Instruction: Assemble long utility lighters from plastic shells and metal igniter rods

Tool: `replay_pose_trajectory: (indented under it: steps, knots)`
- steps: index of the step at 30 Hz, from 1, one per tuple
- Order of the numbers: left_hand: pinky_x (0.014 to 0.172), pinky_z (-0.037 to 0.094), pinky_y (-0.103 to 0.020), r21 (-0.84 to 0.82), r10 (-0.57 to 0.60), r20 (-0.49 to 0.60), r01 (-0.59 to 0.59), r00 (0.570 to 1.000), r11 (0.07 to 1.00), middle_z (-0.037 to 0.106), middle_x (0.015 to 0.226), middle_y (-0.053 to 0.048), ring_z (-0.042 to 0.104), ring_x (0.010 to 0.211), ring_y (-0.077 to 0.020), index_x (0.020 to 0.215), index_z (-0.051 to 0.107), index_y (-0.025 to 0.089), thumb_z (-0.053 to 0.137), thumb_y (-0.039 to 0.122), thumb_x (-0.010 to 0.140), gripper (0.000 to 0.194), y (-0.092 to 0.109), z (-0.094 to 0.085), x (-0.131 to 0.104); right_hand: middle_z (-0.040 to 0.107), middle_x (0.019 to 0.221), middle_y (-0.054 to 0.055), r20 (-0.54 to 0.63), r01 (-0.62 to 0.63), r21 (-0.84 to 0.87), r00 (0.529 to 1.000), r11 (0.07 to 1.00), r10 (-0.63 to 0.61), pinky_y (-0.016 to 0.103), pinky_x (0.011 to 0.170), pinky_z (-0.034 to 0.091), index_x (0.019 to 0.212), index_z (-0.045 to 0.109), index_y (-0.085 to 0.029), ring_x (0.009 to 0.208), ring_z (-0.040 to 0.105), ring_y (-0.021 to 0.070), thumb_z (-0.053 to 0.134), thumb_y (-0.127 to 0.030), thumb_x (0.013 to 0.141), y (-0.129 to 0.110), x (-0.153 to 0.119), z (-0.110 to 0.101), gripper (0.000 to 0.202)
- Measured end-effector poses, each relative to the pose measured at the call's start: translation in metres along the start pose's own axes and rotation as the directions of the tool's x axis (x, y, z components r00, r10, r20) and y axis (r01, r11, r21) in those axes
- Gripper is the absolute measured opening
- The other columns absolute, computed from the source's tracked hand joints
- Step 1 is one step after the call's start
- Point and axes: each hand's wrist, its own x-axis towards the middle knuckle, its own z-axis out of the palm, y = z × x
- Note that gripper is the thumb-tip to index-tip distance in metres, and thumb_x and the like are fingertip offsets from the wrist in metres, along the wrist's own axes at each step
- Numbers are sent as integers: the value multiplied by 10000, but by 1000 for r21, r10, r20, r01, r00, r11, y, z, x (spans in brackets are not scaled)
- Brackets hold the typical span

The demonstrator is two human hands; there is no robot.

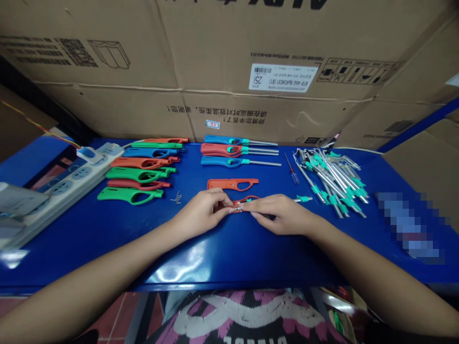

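Note:
My left hand (pixel 204 210) and my right hand (pixel 281 212) meet at the middle of the table. Between them is an opened red gas lighter (pixel 247 198), its inner parts showing and partly covered by my fingers. The left thumb and forefinger pinch at a small metal part in the casing. My right fingers are closed against the same lighter, pressing near that part. A teal collar (pixel 304 198) on a metal tube shows beyond my right hand. Just above lies a loose orange casing half (pixel 233 184), hollow side up.
Several coloured casings (pixel 136 174) lie at left, near small screws (pixel 176 197) and a power strip (pixel 60 186). Three lighters (pixel 224 150) with tubes lie behind. At right are a screwdriver (pixel 292 169) and a pile of tube assemblies (pixel 333 181). A cardboard box (pixel 215 57) walls the back.

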Motion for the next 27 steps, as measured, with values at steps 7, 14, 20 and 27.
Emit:
replay_pose_trajectory:
  steps: [7, 14, 20, 27]
  knots:
    - [638, 467, -248, 51, 11, -70, -8, 997, 999, 657, 804, -17, 595, 663, -122, 833, 708, 162, 691, 206, 873, 61, 2, 5, -1, 657, 1323, 46, 89, 45, -274, 996, 961, -21, 319, 768, 587, 1373, 582, -236, 1074, 713, 206, 474, -210, 977, -13, -4, 2, 412]
    - [653, 504, -275, 95, 20, -49, -16, 999, 995, 700, 828, -41, 635, 690, -147, 897, 760, 175, 690, 258, 880, 110, 5, -2, -4, 687, 1289, 55, 28, -22, -355, 999, 935, 34, 289, 731, 560, 1358, 578, -245, 1008, 715, 182, 465, -247, 988, -14, -7, -5, 387]
    - [690, 530, -303, 221, 48, -56, -34, 997, 975, 713, 927, -39, 659, 777, -176, 943, 743, 197, 674, 265, 888, 113, 9, -7, -7, 697, 1001, 72, -3, -98, -443, 994, 891, 108, 272, 595, 458, 1103, 663, -199, 753, 655, 159, 471, -341, 1003, -3, -10, -15, 259]
    - [1021, 470, -443, 296, 311, 68, -317, 948, 901, 650, 1265, -74, 574, 1203, -239, 1235, 634, 234, 538, 226, 974, 278, 12, 0, -7, 657, 943, 43, 29, -181, -199, 981, 963, 191, 279, 711, 465, 1004, 611, -216, 816, 618, 162, 508, -284, 993, 9, -9, -13, 124]
